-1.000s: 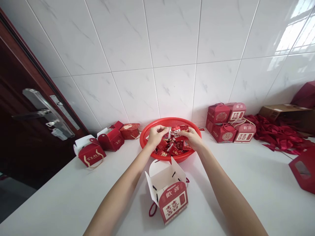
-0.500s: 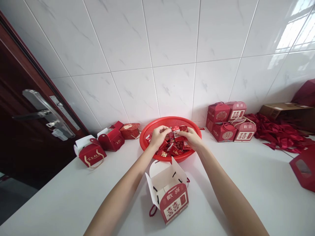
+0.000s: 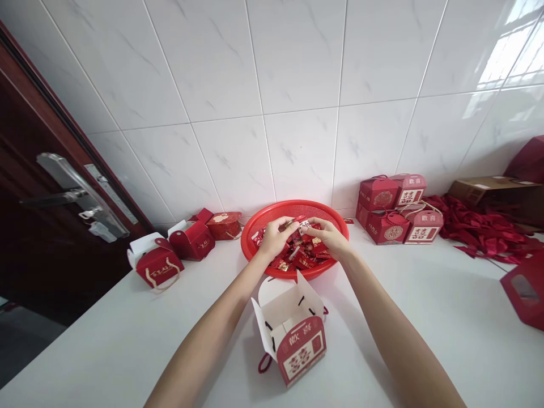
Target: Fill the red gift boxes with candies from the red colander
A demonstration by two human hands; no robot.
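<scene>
Both my hands are over a red plastic basket (image 3: 272, 213) full of small red-wrapped candies (image 3: 301, 258). My left hand (image 3: 276, 237) pinches a red-wrapped candy between thumb and fingers. Close beside it, my right hand (image 3: 330, 238) is closed on another wrapped candy (image 3: 304, 226), its white and red wrapper partly hidden by the fingers. Between my forearms stands a red and white gift box (image 3: 301, 351), its top flaps up and its white inside showing no contents. Red cord loops hang at its sides.
At the left stand several red gift boxes (image 3: 159, 266), one with a rope handle. Closed gift boxes (image 3: 382, 226) are stacked at the right by the wall, beside a heap of red ribbon (image 3: 480, 229) and a cardboard box (image 3: 488, 192). A red box (image 3: 527, 292) sits at the right edge.
My hands have shifted slightly within the basket, and the candies at my fingertips have been raised and turned. The open gift box has stayed in place.
</scene>
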